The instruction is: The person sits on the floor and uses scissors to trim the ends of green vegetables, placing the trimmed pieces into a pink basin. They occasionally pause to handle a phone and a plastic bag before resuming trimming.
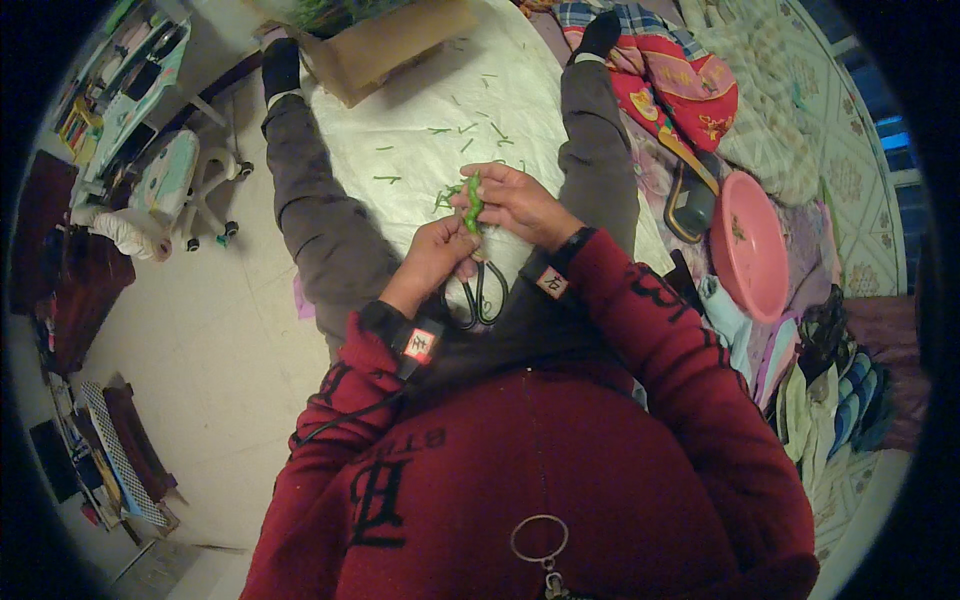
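A slim, bumpy green chili pepper [474, 207] is held upright between my two hands, over the white sheet between my legs. Fingers of my right hand [515, 203] close on its upper part, while my left hand [437, 258] pinches its lower end. Just under my hands are scissors [478, 308] with black loop handles; their blades are hidden, and I cannot tell whether the left fingers touch them. Small green stem pieces [448, 197] form a little heap beside the pepper, and more are scattered farther up the sheet.
A cardboard box [392, 50] with greenery inside stands at the far end of the white sheet [365, 130]. To my right are a pink basin [750, 245], a red patterned cloth [690, 95] and piled clothes. A wheeled chair [190, 180] stands on the left floor.
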{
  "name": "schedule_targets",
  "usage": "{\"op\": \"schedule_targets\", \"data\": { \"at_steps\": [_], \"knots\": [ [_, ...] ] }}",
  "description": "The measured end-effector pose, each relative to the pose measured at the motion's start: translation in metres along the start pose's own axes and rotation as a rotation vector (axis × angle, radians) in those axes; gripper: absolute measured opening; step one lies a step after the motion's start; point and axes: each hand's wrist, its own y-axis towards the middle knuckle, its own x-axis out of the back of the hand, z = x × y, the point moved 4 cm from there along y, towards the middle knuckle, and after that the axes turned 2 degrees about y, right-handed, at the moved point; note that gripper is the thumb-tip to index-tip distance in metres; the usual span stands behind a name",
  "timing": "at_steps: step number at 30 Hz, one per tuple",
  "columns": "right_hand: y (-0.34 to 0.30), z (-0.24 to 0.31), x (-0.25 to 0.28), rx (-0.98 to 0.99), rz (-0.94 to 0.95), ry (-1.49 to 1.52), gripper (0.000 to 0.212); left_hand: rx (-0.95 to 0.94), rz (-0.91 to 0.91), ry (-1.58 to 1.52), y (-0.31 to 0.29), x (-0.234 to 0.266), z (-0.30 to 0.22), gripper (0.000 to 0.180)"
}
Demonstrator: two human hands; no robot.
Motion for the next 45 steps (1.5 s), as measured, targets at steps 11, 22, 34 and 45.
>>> {"op": "schedule_targets", "data": {
  "at_steps": [11,22,34,45],
  "knots": [
    [-0.007,0.015,-0.018,0.104,0.009,-0.475,0.029,-0.184,-0.235,0.287,-0.007,0.012,-0.014,0.012],
    [-0.010,0.014,-0.011,0.084,-0.042,-0.150,0.036,-0.141,-0.192,0.176,-0.012,0.013,-0.021,0.015],
    [-0.021,0.050,-0.009,0.092,-0.084,-0.383,0.038,-0.328,-0.540,0.211,-0.042,0.081,-0.123,0.011],
    [-0.050,0.041,0.028,0.125,-0.138,-0.210,0.032,-0.595,-0.597,0.325,-0.083,0.076,-0.231,0.013]
  ]
}}
